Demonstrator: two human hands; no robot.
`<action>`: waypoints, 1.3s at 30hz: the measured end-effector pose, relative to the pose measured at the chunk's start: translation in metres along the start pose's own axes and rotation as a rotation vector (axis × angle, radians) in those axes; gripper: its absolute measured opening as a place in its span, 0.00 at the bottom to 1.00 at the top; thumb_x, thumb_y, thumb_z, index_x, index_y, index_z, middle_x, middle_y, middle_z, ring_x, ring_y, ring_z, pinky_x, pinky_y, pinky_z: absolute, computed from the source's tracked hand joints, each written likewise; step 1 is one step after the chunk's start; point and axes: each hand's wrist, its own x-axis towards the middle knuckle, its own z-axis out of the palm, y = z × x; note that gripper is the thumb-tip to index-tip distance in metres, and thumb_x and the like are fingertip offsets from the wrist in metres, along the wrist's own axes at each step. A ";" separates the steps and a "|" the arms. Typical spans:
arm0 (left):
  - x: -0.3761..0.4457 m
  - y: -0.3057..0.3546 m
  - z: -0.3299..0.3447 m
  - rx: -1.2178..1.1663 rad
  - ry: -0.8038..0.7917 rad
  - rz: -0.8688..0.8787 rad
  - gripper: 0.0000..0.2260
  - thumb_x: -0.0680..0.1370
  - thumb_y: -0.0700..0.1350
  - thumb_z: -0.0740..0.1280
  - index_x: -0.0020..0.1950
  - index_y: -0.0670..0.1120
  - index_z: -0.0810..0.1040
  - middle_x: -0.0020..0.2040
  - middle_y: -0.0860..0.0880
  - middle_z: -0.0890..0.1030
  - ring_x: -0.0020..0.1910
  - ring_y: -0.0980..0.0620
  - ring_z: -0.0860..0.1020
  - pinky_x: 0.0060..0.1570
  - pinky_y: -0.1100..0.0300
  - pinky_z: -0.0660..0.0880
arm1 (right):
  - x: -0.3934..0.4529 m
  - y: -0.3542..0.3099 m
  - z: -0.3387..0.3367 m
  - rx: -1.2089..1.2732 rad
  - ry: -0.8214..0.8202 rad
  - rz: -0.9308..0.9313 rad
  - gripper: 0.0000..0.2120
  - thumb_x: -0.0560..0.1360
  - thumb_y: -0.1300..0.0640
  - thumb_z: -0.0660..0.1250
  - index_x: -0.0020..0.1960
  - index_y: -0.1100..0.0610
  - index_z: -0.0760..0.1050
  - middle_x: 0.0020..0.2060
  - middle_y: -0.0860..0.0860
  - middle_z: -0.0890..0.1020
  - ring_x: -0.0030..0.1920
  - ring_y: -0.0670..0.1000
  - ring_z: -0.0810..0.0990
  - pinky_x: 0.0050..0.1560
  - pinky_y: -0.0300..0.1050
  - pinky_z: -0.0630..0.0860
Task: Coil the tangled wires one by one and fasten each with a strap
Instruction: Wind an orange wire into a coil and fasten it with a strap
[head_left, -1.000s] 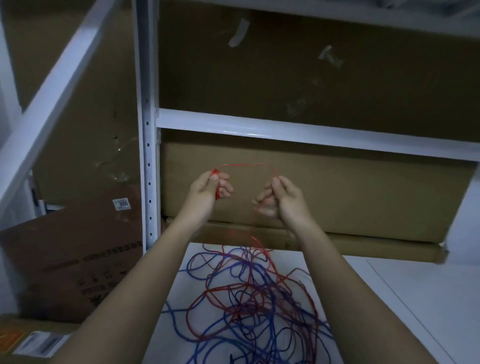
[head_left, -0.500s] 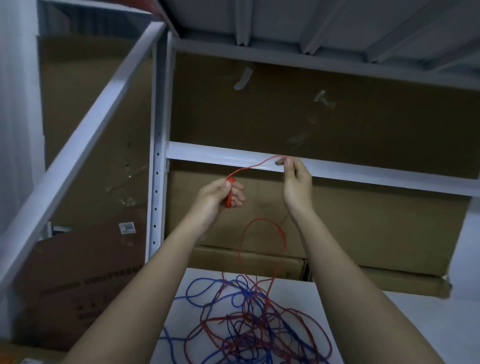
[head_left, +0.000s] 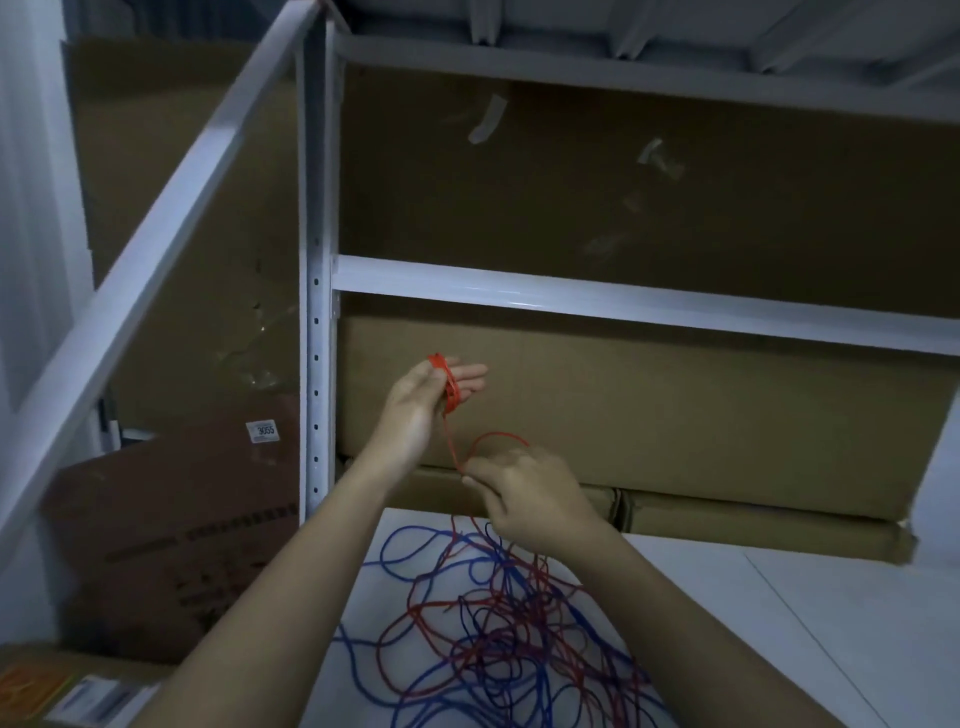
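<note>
Head view: L hand (head_left: 415, 400) fingers (head_left: 470, 371) straight w/ red wire (head_left: 451, 389) looped; R hand (head_left: 524, 493) pinches it.

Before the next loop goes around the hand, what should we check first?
1. Red wire wrapped over the left hand: ok, a few turns sit across its straight fingers.
2. Right hand has the wire: ok, it pinches the strand just below the coil.
3. Slack to wrap: ok, a small red loop stands above the right hand.
4. Red wire free of the blue wire: not ok, both are tangled on the table.
5. Strap ready: cannot tell, none shows.
</note>
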 end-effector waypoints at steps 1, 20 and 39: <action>0.000 -0.006 -0.001 0.078 -0.018 -0.001 0.11 0.84 0.38 0.50 0.59 0.42 0.71 0.53 0.46 0.80 0.50 0.53 0.80 0.54 0.66 0.75 | -0.002 -0.002 -0.001 0.007 0.033 -0.043 0.17 0.77 0.51 0.51 0.47 0.55 0.78 0.33 0.51 0.80 0.34 0.55 0.77 0.33 0.44 0.70; -0.034 -0.023 -0.017 0.546 -0.358 -0.148 0.15 0.84 0.41 0.52 0.43 0.44 0.74 0.28 0.52 0.75 0.29 0.55 0.72 0.36 0.65 0.70 | 0.017 0.023 0.010 0.890 0.320 0.434 0.04 0.74 0.62 0.70 0.42 0.55 0.77 0.33 0.43 0.77 0.35 0.38 0.74 0.39 0.30 0.69; -0.023 -0.069 -0.017 0.638 -0.112 0.000 0.07 0.84 0.39 0.52 0.58 0.44 0.67 0.54 0.49 0.76 0.52 0.54 0.76 0.57 0.62 0.71 | -0.011 -0.013 0.058 0.950 -0.247 0.492 0.09 0.81 0.60 0.59 0.45 0.59 0.75 0.40 0.58 0.82 0.42 0.53 0.80 0.47 0.42 0.76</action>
